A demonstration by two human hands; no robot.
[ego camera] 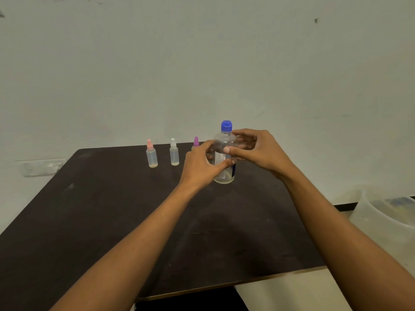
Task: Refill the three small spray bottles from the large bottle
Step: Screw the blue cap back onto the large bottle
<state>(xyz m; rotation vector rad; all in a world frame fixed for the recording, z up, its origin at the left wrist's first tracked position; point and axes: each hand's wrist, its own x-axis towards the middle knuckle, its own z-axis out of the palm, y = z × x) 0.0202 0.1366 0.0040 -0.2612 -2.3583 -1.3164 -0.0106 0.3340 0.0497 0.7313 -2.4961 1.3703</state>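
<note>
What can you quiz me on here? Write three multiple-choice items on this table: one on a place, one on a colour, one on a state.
1. Where does the purple-capped spray bottle stand?
A. At the left end of the row
B. Between the white-capped spray bottle and the large bottle
C. On the floor

2. What colour is the large bottle's cap?
A. Pink
B. White
C. Blue

3. How is the large bottle?
A. Upright on the table, capped, held by the left hand and right hand
B. Lying down, uncapped
C. Tipped over a spray bottle

Answers: 1 B, it peeks out behind the left hand beside the large bottle; 2 C, the cap is plainly blue; 3 A, its base is on the table and its cap is on.
</note>
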